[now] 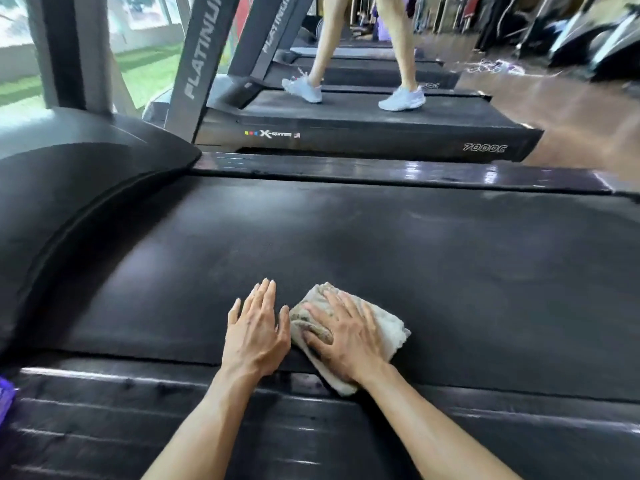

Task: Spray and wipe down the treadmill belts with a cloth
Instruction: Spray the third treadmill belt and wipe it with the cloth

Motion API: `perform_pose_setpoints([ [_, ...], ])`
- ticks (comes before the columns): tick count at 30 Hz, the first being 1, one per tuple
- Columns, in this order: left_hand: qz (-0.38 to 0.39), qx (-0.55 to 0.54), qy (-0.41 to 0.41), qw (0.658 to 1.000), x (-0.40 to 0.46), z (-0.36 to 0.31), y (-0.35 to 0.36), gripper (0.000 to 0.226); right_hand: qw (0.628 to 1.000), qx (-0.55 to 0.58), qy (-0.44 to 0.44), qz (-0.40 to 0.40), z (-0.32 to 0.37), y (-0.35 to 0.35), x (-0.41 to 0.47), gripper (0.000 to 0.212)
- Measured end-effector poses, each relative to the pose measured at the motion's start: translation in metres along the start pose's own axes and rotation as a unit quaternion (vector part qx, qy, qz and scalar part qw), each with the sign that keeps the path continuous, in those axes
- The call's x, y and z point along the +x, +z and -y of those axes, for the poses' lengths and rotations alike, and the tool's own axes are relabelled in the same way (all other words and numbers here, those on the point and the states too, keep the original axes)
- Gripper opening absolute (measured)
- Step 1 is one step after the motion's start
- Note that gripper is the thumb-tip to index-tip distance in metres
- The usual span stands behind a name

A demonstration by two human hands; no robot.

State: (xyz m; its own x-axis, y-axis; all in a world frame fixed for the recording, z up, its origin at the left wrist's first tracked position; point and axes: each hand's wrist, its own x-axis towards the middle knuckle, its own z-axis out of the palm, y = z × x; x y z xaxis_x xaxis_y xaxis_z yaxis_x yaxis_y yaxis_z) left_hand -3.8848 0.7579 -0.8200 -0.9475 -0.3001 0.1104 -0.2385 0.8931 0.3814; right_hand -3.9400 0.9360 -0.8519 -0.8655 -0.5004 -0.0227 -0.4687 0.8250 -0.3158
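**Belt wipe in progress: cloth under right hand at near edge of belt**

Landmark taken as the wide black rubber treadmill belt (346, 244), running left to right across the view.

Folded off-white terry cloth (388, 327), soiled grey-brown on its left part, lying at the near edge of the belt, its nearest corner overhanging onto the glossy black near side rail (519, 431). Right hand (346, 337) laid flat on top of the cloth, fingers straight and spread, pressing down; grip open-palmed, nothing curled round the fabric. Left hand (258, 327) resting flat on the bare belt just left of the cloth, fingers extended and close together, thumb side near the cloth edge; grip open, holding nothing. Contact between left hand and cloth not determinable.

Faint pale streaks visible on the belt surface beyond the hands. Curved black plastic motor hood (69, 188) at the left end of the belt. Glossy black far side rail (381, 171) along the far edge of the belt.

Beyond the far rail: second black treadmill marked "7000C" (363, 133), grey upright lettered "PLATINUM" (201, 53). Another person's bare legs and white trainers (401, 98) on that second belt. Small purple object (6, 396) at the frame edge, left of the near rail; identity not determinable.
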Motion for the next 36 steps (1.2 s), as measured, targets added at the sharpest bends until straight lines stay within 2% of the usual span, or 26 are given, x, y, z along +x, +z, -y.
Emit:
perform_pose_setpoints([
  [4, 0.032, -0.024, 0.033, 0.999, -0.008, -0.051, 0.031, 0.063, 0.998, -0.018, 0.053, -0.011, -0.052, -0.019, -0.041, 0.091],
  [6, 0.049, -0.023, 0.053, 0.997, -0.010, -0.069, 0.045, 0.064, 0.996, -0.033, 0.085, -0.023, -0.084, -0.029, -0.059, 0.086],
  [12, 0.066, 0.024, 0.083, 0.994, 0.006, -0.076, 0.070, 0.066, 0.977, -0.102, 0.180, -0.060, -0.156, -0.049, -0.088, 0.080],
  [16, 0.055, 0.040, 0.113, 0.991, 0.017, -0.065, 0.082, 0.083, 0.966, -0.140, 0.196, -0.099, -0.148, -0.033, -0.072, 0.066],
  [23, 0.042, 0.048, 0.116, 0.991, 0.017, -0.061, 0.088, 0.085, 0.963, -0.094, 0.220, -0.127, -0.124, -0.020, -0.043, 0.079],
  [26, 0.050, 0.060, 0.117, 0.990, 0.017, -0.061, 0.088, 0.085, 0.974, -0.046, 0.194, -0.111, -0.103, -0.022, -0.019, 0.090],
  [28, 0.050, 0.060, 0.118, 0.990, 0.017, -0.062, 0.087, 0.084, 0.978, -0.018, 0.176, -0.113, -0.095, -0.022, -0.007, 0.088],
  [32, 0.051, 0.066, 0.116, 0.990, 0.017, -0.061, 0.087, 0.084, 0.984, 0.035, 0.161, -0.072, -0.101, -0.026, -0.006, 0.080],
  [34, 0.050, 0.064, 0.116, 0.990, 0.018, -0.062, 0.087, 0.083, 0.988, 0.029, 0.150, -0.020, -0.111, -0.036, -0.006, 0.066],
  [36, 0.052, 0.066, 0.118, 0.990, 0.017, -0.061, 0.088, 0.082, 0.992, 0.008, 0.128, 0.008, -0.118, -0.040, -0.009, 0.061],
])
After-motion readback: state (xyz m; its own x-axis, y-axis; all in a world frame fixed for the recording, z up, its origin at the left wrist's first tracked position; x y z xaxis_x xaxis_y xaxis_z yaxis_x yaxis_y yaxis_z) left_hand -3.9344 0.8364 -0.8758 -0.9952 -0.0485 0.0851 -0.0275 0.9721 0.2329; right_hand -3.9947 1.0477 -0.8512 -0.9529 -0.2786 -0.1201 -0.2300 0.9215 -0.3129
